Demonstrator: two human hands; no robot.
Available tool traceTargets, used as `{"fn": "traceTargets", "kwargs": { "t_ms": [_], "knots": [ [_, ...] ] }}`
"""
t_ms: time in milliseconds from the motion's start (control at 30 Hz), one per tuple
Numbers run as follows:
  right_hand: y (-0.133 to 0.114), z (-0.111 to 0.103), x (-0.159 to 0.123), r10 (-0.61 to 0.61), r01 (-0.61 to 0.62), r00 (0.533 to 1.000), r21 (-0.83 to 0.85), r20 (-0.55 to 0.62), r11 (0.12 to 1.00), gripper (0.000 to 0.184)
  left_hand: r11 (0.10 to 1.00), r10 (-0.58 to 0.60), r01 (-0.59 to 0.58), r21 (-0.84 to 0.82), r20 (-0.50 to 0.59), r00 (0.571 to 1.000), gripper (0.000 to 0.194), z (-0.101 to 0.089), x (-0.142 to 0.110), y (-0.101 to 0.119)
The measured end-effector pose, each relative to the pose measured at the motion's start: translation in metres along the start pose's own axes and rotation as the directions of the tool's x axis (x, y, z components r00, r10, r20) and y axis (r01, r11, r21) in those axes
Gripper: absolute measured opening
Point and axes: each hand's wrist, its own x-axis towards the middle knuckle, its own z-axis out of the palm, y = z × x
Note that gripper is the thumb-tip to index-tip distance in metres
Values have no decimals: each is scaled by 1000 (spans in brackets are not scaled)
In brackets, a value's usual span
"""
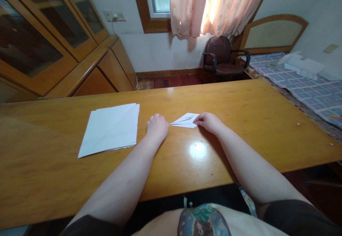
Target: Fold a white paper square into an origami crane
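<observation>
A small white folded paper (186, 120), pointed at its left end, lies on the glossy wooden table (240, 136) near the middle. My right hand (208, 121) has its fingers curled and pinches the paper's right end. My left hand (157, 127) rests on the table as a closed fist just left of the paper's pointed tip, close to it; whether it touches the tip I cannot tell.
A stack of white paper sheets (110, 129) lies to the left of my hands. Behind the table stand a wooden cabinet with glass doors (53, 40), a dark armchair (223, 57) under a curtained window, and a bed (307, 86) at right.
</observation>
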Motion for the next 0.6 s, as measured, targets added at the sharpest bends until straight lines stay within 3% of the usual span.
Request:
{"fn": "traceTargets", "kwargs": {
  "t_ms": [67,100,167,200,300,433,600],
  "knots": [
    [-1,0,0,-4,4,1000,-14,5,1000,13,997,79,-78,18,-76,994,32,2,-11,10],
    [-1,0,-1,-13,13,1000,-36,4,999,14,979,202,-202,6,-71,977,32,4,-17,16],
    [-4,-1,-3,-36,34,999,-115,-8,993,15,891,453,-453,-7,-27,891,42,10,-29,29],
    [-7,-2,-4,-47,43,999,-169,-20,985,16,875,485,-485,-8,19,875,50,14,-33,34],
    [-16,-4,-11,-119,96,992,-334,-48,938,20,880,473,-474,-25,122,873,61,21,-38,42],
    [-28,-2,-16,-343,323,939,-430,33,843,23,888,460,-455,-73,138,877,59,22,-33,40],
    [-31,7,-14,-366,344,930,-421,31,839,27,887,461,-451,-96,128,878,57,18,-30,38]
  ]
}}
